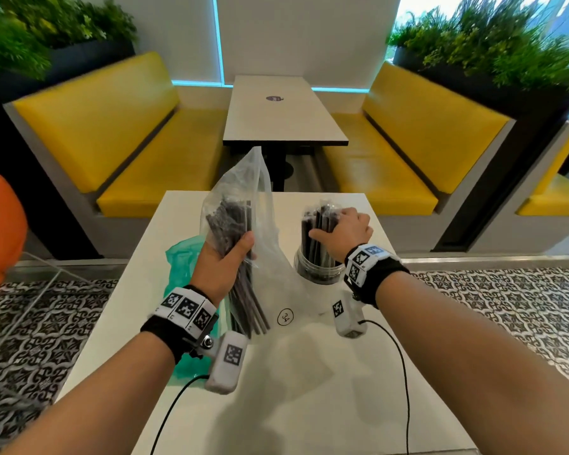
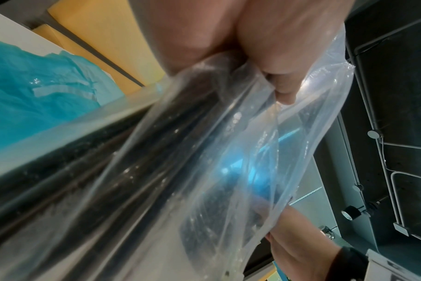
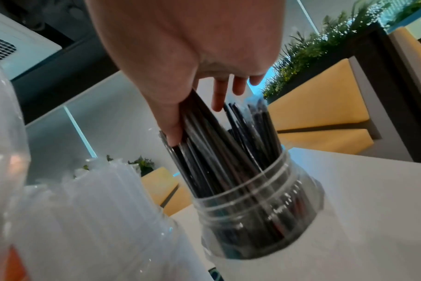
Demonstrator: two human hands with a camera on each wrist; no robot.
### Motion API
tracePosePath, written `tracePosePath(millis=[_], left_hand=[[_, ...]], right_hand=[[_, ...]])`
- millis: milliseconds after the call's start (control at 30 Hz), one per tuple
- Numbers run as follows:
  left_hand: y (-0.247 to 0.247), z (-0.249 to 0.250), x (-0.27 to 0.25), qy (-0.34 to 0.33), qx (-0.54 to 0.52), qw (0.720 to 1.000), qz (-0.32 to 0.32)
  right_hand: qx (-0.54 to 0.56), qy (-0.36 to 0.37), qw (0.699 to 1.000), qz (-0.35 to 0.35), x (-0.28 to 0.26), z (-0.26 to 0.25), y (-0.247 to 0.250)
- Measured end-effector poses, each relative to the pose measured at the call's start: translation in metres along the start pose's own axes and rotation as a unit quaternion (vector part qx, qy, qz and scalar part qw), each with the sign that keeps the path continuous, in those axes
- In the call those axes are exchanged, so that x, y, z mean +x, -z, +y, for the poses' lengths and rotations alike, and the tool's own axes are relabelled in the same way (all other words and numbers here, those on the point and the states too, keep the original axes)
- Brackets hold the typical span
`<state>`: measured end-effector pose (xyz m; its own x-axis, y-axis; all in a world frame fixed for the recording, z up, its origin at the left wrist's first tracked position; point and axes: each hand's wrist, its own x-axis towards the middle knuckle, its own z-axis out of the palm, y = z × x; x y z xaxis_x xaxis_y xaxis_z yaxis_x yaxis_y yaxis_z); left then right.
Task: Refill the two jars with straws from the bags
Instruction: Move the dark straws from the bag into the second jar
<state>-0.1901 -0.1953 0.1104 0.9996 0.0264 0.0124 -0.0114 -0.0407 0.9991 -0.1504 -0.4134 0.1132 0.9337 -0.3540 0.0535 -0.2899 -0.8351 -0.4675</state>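
Observation:
My left hand [image 1: 240,254] grips a clear plastic bag [image 1: 243,178] round the bundle of black straws [image 1: 230,221] inside it and holds it upright over the white table [image 1: 309,405]. In the left wrist view the bag [image 2: 204,171] fills the frame under my left hand [image 2: 264,76]. To the right stands a clear jar [image 1: 316,270] packed with black straws [image 1: 316,231]. My right hand [image 1: 329,224] holds their tops. In the right wrist view the right hand [image 3: 195,123] has thumb and fingers on either side of those straws [image 3: 228,161] in the jar [image 3: 257,218]. A second jar [image 3: 89,218] with pale straws stands beside it.
A teal plastic bag [image 1: 179,261] lies on the table's left side, partly under my left wrist. A round "34" sticker [image 1: 285,316] marks the tabletop. Yellow benches [image 1: 119,126] and another table [image 1: 276,110] stand beyond the far edge. Cables trail from both wrist cameras.

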Motion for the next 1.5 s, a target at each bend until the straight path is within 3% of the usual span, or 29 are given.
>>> tracePosePath(millis=[100,300,367,433,500,600,667,767,933,1033,1167,1267,1367,1500], left_hand=[[0.002,-0.002,0.003,0.007,0.001,1.0,0.0],[0.004,-0.001,0.007,0.01,-0.009,1.0,0.0],[0.004,-0.002,0.01,0.014,-0.015,1.0,0.003],[0.003,-0.004,0.013,0.013,-0.014,1.0,0.005],[0.0,-0.005,0.015,0.006,-0.009,1.0,0.005],[-0.006,-0.008,0.017,0.002,-0.002,1.0,-0.001],[-0.01,-0.009,0.019,0.005,0.004,1.0,-0.003],[-0.012,-0.011,0.023,0.008,0.007,1.0,-0.002],[-0.011,-0.012,0.029,0.009,0.012,1.0,-0.009],[-0.01,-0.012,0.033,0.012,0.006,1.0,-0.007],[-0.011,-0.014,0.035,0.013,0.006,1.0,-0.008],[-0.01,-0.016,0.036,0.011,0.009,1.0,-0.013],[-0.008,-0.017,0.035,0.01,0.012,1.0,-0.016],[-0.005,-0.019,0.033,0.014,0.014,1.0,-0.02]], right_hand=[[0.013,-0.019,1.0,-0.011,-0.004,0.004,-0.006],[-0.069,0.018,0.997,-0.033,0.01,0.004,-0.018],[0.019,0.041,0.998,0.036,0.014,0.004,-0.015],[0.205,0.081,0.971,0.088,0.017,0.005,-0.011],[0.286,0.112,0.946,0.1,0.02,0.005,-0.007],[0.229,0.111,0.963,0.087,0.025,0.008,-0.007],[0.087,0.091,0.99,0.069,0.027,0.015,-0.015],[-0.046,0.054,0.997,0.022,0.025,0.023,-0.03],[-0.06,0.064,0.996,-0.021,0.028,0.024,-0.03],[0.037,0.096,0.994,0.021,0.032,0.015,-0.015],[0.183,0.18,0.964,0.066,0.037,0.005,-0.007],[0.046,0.237,0.97,0.014,0.039,0.005,-0.01],[-0.066,0.202,0.973,-0.09,0.032,0.01,-0.024],[-0.126,0.182,0.968,-0.12,0.03,0.012,-0.035]])
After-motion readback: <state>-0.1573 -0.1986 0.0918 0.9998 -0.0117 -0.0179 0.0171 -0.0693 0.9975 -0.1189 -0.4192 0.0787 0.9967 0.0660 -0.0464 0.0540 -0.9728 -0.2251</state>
